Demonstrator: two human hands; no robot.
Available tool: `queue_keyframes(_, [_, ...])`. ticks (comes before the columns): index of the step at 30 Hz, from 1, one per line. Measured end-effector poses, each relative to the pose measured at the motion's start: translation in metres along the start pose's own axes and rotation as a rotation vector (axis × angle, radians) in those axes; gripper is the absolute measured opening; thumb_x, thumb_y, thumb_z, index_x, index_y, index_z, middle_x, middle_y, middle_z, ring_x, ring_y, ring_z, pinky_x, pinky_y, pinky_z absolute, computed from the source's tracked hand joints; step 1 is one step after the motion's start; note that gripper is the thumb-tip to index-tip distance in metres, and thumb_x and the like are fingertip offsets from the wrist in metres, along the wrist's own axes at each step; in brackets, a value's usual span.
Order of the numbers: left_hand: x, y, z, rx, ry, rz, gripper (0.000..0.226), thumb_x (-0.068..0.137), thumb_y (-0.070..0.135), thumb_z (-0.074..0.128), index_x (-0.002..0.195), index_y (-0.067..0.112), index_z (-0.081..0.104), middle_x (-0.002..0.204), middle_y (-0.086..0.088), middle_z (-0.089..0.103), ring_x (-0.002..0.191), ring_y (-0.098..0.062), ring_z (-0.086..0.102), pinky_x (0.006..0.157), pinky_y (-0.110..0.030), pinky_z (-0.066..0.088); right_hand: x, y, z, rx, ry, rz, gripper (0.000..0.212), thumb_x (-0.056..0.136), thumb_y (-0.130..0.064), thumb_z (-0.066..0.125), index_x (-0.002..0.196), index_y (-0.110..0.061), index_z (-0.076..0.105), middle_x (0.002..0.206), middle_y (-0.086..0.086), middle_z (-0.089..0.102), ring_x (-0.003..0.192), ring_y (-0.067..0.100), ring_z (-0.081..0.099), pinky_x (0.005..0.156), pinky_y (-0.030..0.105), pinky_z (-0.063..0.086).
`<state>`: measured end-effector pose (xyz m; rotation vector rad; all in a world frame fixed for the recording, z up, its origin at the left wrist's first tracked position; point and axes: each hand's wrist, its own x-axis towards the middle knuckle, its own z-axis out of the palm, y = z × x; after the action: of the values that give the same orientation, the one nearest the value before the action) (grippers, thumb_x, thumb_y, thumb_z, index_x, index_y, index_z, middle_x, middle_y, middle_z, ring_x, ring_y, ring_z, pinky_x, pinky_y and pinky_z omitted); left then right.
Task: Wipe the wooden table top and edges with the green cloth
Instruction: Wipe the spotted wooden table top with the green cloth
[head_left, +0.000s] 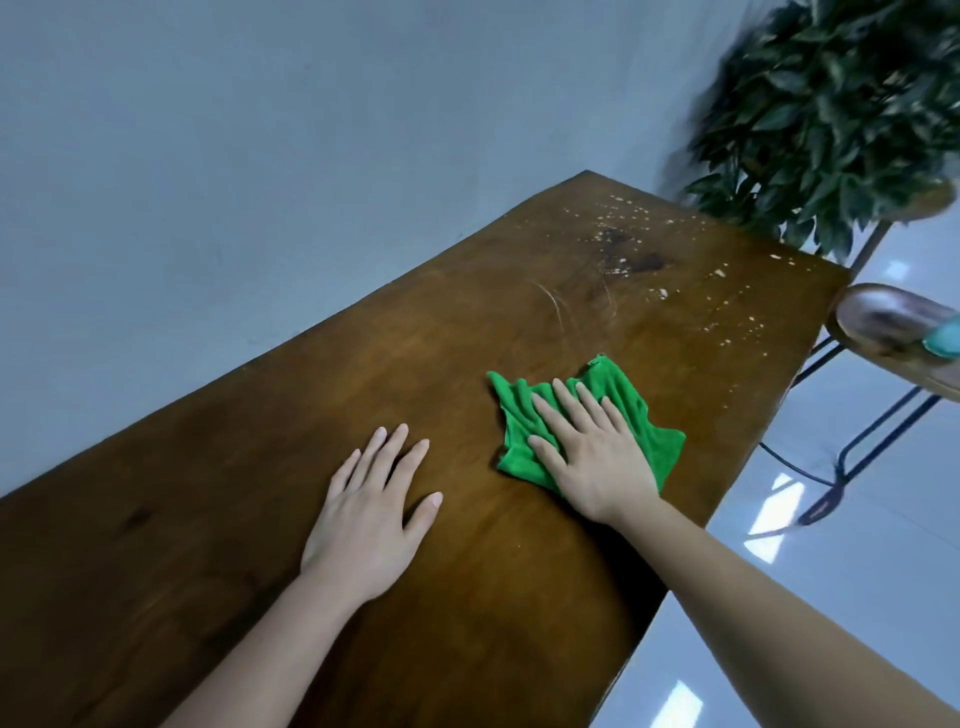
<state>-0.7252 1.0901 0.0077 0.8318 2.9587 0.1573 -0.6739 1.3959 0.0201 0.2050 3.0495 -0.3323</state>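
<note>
- The place reads as an indoor room of a home, café or office lounge; which one cannot be told.
- A long wooden table (260, 519) with a dark stained top stands close to a plain grey-blue wall (208, 156).
- A leafy potted plant (831, 114) on a thin metal stand sits at the table's far end.
- A round wooden stool (893, 338) on black metal legs stands beside the table.
- The glossy pale tiled floor (831, 571) reflects ceiling lights.
</note>
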Motion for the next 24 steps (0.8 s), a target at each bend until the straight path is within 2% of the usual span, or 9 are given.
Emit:
queue_keyframes(4, [0.016,0.021,0.002,0.004,-0.01,0.053,0.08,0.104,0.08,0.002,0.175,0.044,0.002,0.185,0.011,-0.006,0.17,-0.012,-0.01,0.138,-0.042,0.002,-0.032,0.019,0.002,-0.003,0.005,-0.038,0.066,0.109,-0.076,0.004,0.171,-0.054,-0.003,0.181,-0.016,-0.014,0.167,0.01,-0.022,0.137,0.043,-0.008])
queue_keyframes(11, [0.053,0.067,0.007,0.004,-0.02,0.118,0.08,0.103,0.081,0.0,0.174,0.046,0.0,0.185,0.013,-0.01,0.17,-0.011,-0.014,0.138,-0.042,0.001,-0.012,0.068,-0.008,0.018,0.033,-0.001,0.066,0.109,-0.077,0.004,0.171,-0.054,0.003,0.182,-0.016,-0.01,0.168,0.009,-0.016,0.137,0.042,-0.007])
queue_keyframes(20, [0.129,0.138,0.015,-0.012,-0.009,0.157,0.08,0.103,0.083,0.0,0.175,0.047,0.004,0.185,0.014,-0.007,0.17,-0.01,-0.011,0.139,-0.044,0.004,0.063,0.197,-0.04,0.008,0.052,0.086,0.067,0.108,-0.076,0.007,0.171,-0.053,0.004,0.183,-0.015,-0.007,0.169,0.011,-0.012,0.137,0.041,-0.007])
queue_keyframes(24, [0.172,0.174,0.017,-0.02,-0.012,0.147,0.086,0.099,0.087,-0.006,0.174,0.049,0.007,0.185,0.014,-0.004,0.17,-0.012,-0.007,0.138,-0.045,0.005,0.106,0.264,-0.059,0.004,0.046,0.109,0.067,0.108,-0.076,0.006,0.171,-0.053,0.003,0.183,-0.013,-0.006,0.169,0.012,-0.01,0.137,0.043,-0.004])
